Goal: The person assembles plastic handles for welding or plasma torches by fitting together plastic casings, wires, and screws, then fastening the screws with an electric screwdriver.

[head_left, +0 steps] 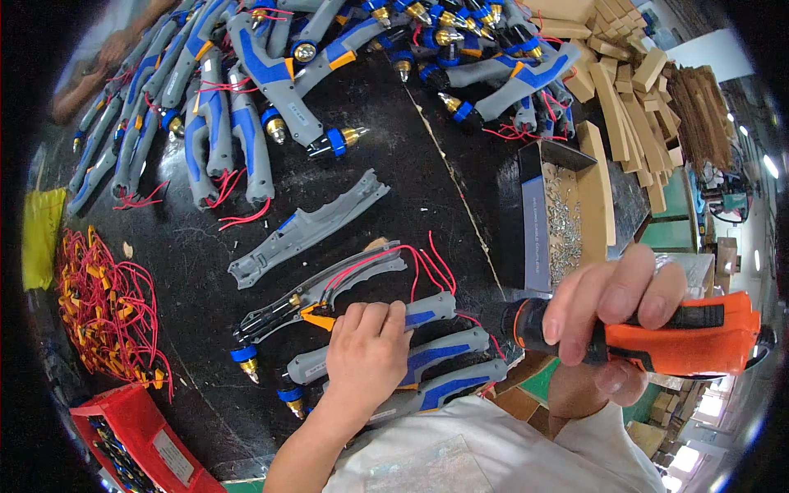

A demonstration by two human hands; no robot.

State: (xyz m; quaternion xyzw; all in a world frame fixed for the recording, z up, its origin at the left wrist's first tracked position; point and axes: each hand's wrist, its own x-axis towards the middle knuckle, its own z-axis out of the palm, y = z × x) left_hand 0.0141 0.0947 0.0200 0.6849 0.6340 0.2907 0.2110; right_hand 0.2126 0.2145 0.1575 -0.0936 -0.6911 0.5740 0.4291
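My right hand (612, 316) grips an orange and black electric screwdriver (657, 333), held level at the table's right edge with its tip pointing left. My left hand (367, 349) rests palm down on grey and blue torch handles (427, 357) lying side by side near me. Its fingers reach the orange trigger of an opened handle half (320, 300) with red wires (427, 267) running through it. An empty grey handle shell (308, 226) lies just beyond that.
Many assembled grey and blue handles (246, 99) with brass tips are piled across the far side of the black table. A cardboard box of screws (563, 218) sits on the right, wooden blocks (633, 107) beyond it. A red wire bundle (107, 308) and red bin (136, 435) lie left.
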